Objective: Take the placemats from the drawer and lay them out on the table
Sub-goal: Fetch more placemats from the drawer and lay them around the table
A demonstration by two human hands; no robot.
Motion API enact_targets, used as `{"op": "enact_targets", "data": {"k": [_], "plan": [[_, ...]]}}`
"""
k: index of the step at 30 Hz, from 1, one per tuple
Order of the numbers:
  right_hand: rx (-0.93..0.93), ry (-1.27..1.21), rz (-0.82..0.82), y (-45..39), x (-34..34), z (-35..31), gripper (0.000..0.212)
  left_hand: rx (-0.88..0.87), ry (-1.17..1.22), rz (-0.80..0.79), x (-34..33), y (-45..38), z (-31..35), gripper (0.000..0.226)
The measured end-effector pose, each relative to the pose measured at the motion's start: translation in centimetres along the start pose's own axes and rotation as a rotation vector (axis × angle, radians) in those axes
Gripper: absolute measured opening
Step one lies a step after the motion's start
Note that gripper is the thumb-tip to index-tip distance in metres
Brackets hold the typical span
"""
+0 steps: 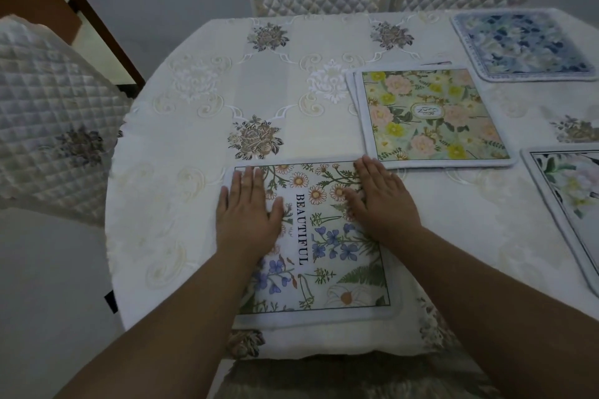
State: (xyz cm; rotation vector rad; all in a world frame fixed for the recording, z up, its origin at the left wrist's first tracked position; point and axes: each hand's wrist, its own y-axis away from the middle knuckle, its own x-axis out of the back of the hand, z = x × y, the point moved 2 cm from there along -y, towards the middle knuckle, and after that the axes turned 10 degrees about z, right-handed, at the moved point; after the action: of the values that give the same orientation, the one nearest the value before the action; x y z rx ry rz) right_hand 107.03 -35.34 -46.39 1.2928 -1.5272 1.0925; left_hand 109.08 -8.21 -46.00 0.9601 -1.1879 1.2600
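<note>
hands lie flat on the near placemat (324,236): left hand (248,207) on its far left corner, right hand (379,201) on its far right edge, fingers spread, gripping nothing. a small stack (431,116) sits just beyond, touching or nearly so; two more mats lie far right (522,42) and right (570,204). risk: pushing further could drag the tablecloth (194,107) into wrinkles, nudge the stack, or leave the mat crooked near the edge.
</note>
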Motion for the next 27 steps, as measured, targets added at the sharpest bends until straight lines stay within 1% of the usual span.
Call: {"op": "enact_targets", "data": {"k": [3,4,6,7,8,10,12,13,15,19,20,21,23,24,25,26,27], "plan": [[-0.065,-0.036,-0.016,0.1,-0.1,0.2,0.072,0.031,-0.015,-0.028,-0.3,0.1,-0.2,0.079],[-0.075,-0.069,-0.023,0.0,0.2,0.2,0.075,0.049,-0.008,-0.041,-0.1,-0.1,-0.1,0.079],[-0.135,-0.182,0.024,-0.4,1.5,1.0,0.082,0.076,0.017,-0.072,0.4,-0.6,0.8,0.078],[-0.19,-0.235,0.069,-0.7,2.6,1.8,0.077,0.067,0.031,-0.082,0.8,-1.0,1.5,0.077],[-0.24,-0.268,0.127,-1.1,3.8,3.2,0.067,0.041,0.062,-0.084,1.2,-1.5,2.7,0.075],[-0.323,-0.273,0.248,-2.1,6.1,7.1,0.053,-0.012,0.202,-0.102,1.8,-2.7,5.9,0.071],[-0.419,-0.221,0.277,-3.3,7.6,11.9,0.052,0.012,0.401,-0.146,2.1,-4.3,9.8,0.07],[-0.48,-0.184,0.256,-3.9,8.1,14.3,0.054,0.034,0.476,-0.154,2.0,-5.2,11.7,0.07],[-0.57,-0.108,0.196,-4.7,8.7,18.2,0.059,0.076,0.548,-0.181,1.4,-6.8,15.5,0.073],[-0.695,-0.126,0.018,-5.5,9.2,22.5,0.075,0.208,0.634,-0.256,0.1,-9.1,21.2,0.078],[-0.677,-0.097,-0.025,-5.6,9.3,22.7,0.074,0.243,0.649,-0.24,0.1,-9.3,22.0,0.074],[-0.658,-0.082,-0.051,-5.6,9.3,23.0,0.072,0.284,0.675,-0.203,0.1,-9.5,22.6,0.064],[-0.618,-0.131,0.015,-5.5,9.8,23.0,0.065,0.383,0.75,-0.1,0.2,-9.9,23.1,0.024],[-0.612,-0.157,0.066,-5.5,9.9,23.0,0.062,0.426,0.793,-0.055,0.4,-10.3,23.3,0.012],[-0.604,-0.165,0.11,-5.6,10.2,23.1,0.059,0.462,0.84,-0.036,0.6,-10.9,23.4,0.013],[-0.603,-0.167,0.136,-5.8,10.3,23.3,0.057,0.475,0.891,-0.058,0.7,-11.4,23.6,0.013],[-0.601,-0.166,0.149,-5.8,10.3,23.4,0.055,0.453,0.91,-0.096,1.0,-11.9,23.9,0.016]]}}
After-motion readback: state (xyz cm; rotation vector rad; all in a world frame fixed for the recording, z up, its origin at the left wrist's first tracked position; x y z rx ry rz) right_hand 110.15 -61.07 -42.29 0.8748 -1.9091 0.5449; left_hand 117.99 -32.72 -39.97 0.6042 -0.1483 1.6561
